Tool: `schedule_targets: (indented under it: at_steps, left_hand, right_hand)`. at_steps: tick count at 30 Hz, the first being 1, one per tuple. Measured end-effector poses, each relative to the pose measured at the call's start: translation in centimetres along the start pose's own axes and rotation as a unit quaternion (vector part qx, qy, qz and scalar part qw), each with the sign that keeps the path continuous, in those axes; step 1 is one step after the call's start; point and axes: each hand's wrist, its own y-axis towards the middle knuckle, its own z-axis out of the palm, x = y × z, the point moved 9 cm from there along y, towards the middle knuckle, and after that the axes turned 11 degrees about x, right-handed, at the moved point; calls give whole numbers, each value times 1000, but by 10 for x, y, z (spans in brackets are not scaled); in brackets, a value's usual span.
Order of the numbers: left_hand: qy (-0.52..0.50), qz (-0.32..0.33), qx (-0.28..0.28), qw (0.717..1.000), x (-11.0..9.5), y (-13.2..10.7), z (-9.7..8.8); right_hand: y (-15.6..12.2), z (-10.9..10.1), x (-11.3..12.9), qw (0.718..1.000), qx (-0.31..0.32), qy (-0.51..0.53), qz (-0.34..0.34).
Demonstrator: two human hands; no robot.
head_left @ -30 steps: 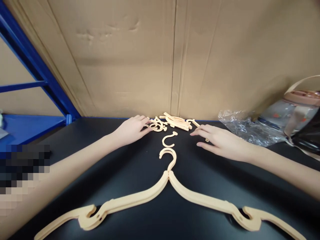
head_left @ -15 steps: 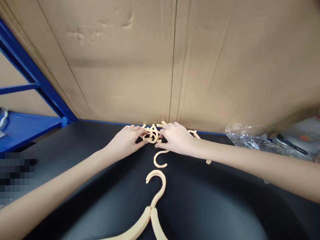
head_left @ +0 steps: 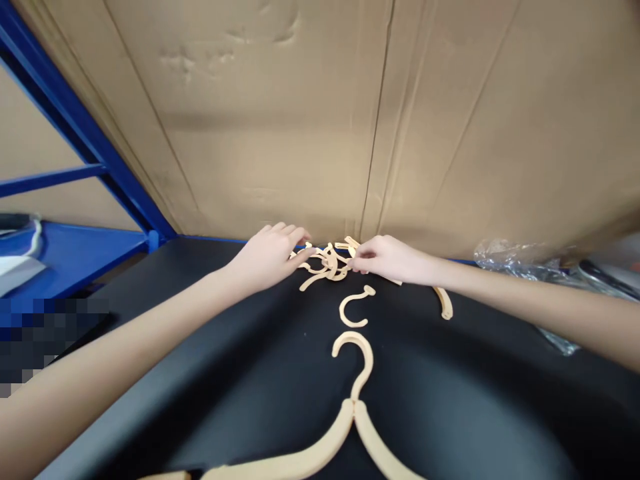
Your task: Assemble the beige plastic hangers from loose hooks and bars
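Note:
A heap of beige plastic hanger parts [head_left: 332, 265], hooks and curved arms, lies at the back of the black tabletop. My left hand [head_left: 273, 259] reaches the heap's left side, thumb and fingers apart around some pieces. On the other side, my right hand [head_left: 393, 260] pinches at a hanger part, mostly hidden by the fingertips. A loose hook [head_left: 345, 310] lies nearer to me. Below it is a beige hanger [head_left: 330, 443] with its hook pointing away from me; its lower part is cut off by the frame edge.
A curved hanger arm [head_left: 444, 303] lies under my right forearm. Clear plastic wrap [head_left: 510, 257] is bunched at the back right. Cardboard [head_left: 270, 147] stands behind the tabletop [head_left: 240, 393]. To the left is a blue metal frame [head_left: 127, 193].
My hands have spread apart over the heap, uncovering more parts. The right fingers have closed into a pinch. The view has swung left, so everything sits further right.

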Motion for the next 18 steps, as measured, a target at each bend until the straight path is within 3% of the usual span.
schedule_targets:
  at_steps: [3, 5, 9, 13, 18]
  left_hand:
    - [-34, 19, 25, 999, 22, 9, -8]
    - [-58, 38, 51, 996, 28, 15, -6]
    - [-29, 85, 85, 992, 14, 17, 3]
    - [21, 82, 62, 994, -8, 3, 0]
    - [11, 40, 31, 999, -9, -19, 0]
  right_hand:
    - [-10, 8, -7, 989, 57, 130, 34]
    - [-19, 9, -7, 989, 53, 128, 50]
    - [-35, -2, 5, 997, -40, 24, 60]
    - [-45, -8, 29, 986, -125, -100, 42]
    - [-71, -11, 60, 927, -214, -309, -1]
